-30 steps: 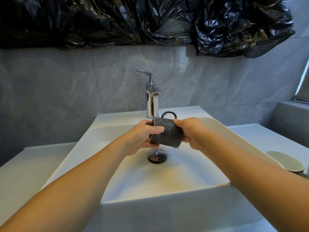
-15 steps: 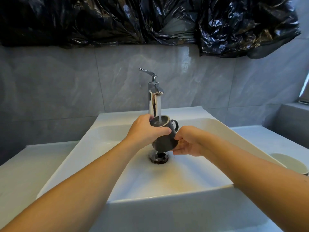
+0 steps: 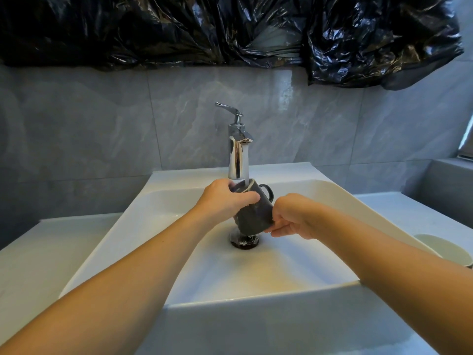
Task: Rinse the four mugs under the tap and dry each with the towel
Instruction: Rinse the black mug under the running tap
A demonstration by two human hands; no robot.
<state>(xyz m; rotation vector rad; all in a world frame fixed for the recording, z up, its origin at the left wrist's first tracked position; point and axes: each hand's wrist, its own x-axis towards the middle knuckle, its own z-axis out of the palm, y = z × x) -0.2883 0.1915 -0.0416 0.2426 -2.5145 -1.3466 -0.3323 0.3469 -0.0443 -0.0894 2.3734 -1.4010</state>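
no readable text, labels or numbers anywhere

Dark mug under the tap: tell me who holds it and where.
Both hands: left hand grips the dark mug at its rim, right hand at its base.

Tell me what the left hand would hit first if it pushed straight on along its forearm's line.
The left hand already grips the dark mug at its rim. Pushing on up and away, it would likely meet the chrome tap just behind the mug, though depth is hard to judge.
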